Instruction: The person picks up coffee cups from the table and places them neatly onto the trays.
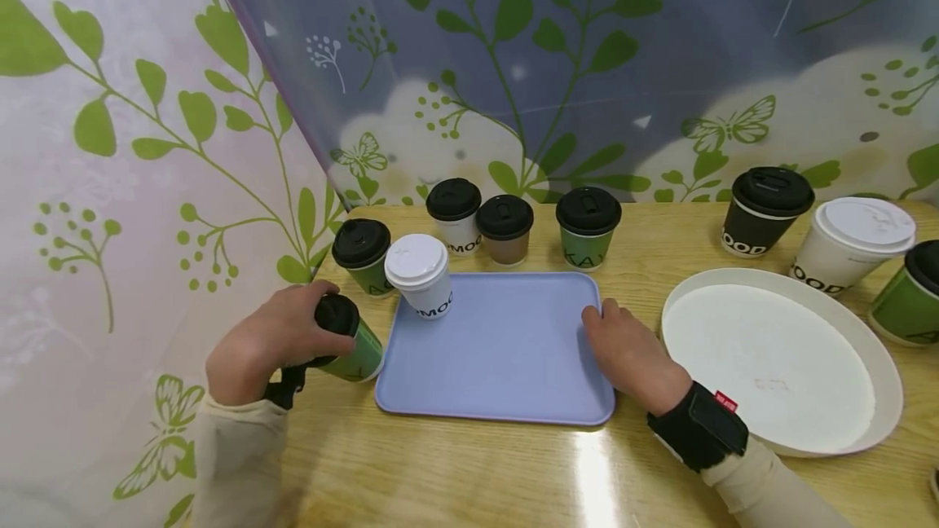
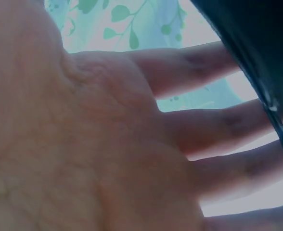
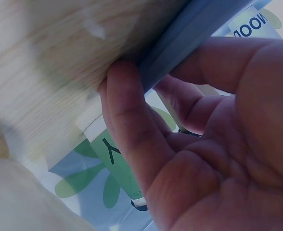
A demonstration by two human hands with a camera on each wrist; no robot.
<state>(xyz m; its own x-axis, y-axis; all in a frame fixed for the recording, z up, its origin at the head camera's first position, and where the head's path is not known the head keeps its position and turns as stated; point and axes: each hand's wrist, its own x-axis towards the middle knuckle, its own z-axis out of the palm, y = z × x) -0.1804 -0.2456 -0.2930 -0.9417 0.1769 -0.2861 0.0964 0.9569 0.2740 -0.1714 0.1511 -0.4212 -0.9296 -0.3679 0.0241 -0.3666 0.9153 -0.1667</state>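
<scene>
My left hand [image 1: 273, 338] grips a green paper cup [image 1: 362, 355] round its black lid, just left of the blue tray [image 1: 499, 361]; whether the cup's base touches the table cannot be told. In the left wrist view, fingers [image 2: 199, 127] reach across to the dark lid [image 2: 271, 43]. My right hand [image 1: 629, 353] pinches the tray's right edge, with fingers [image 3: 127, 101] under the rim in the right wrist view. On the tray's far left corner stands a white cup with a white lid [image 1: 420, 275].
Behind the tray stand a green cup [image 1: 370, 275], a white cup [image 1: 462, 236], a brown cup [image 1: 508, 249] and another green cup [image 1: 584, 247], all black-lidded. A round white tray [image 1: 891, 398] lies at right, near a black cup [image 1: 756, 231], a large white cup [image 1: 829, 259] and a green cup [image 1: 902, 308].
</scene>
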